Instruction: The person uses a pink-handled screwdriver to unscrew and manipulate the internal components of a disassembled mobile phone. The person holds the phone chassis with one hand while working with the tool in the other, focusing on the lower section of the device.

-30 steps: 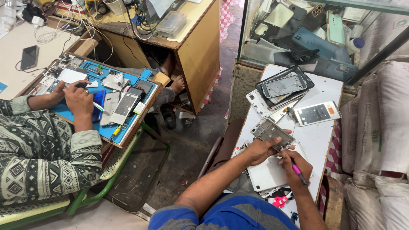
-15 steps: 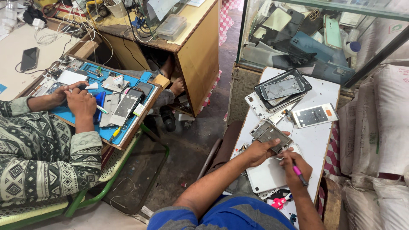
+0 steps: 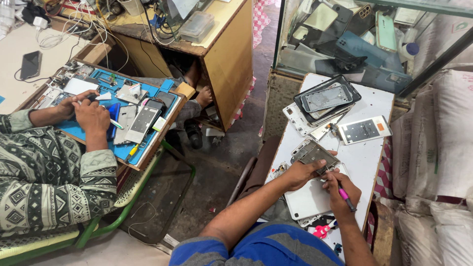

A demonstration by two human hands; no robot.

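Left hand [image 3: 300,172] pinches the opened phone [image 3: 315,153] flat on the tabletop [image 3: 364,157]; right hand [image 3: 340,189], just beside it, grips a pink tool [image 3: 345,194]. One slip could gouge the board, I reckon.

A technician in a short-sleeved shirt with broad blue and grey stripes, forearms bare, left hand [image 3: 301,172] and right hand [image 3: 342,193] ungloved.

The left hand [image 3: 300,173] covers the lower edge of the grey opened phone frame [image 3: 315,153], and the parts inside it are too small to tell.
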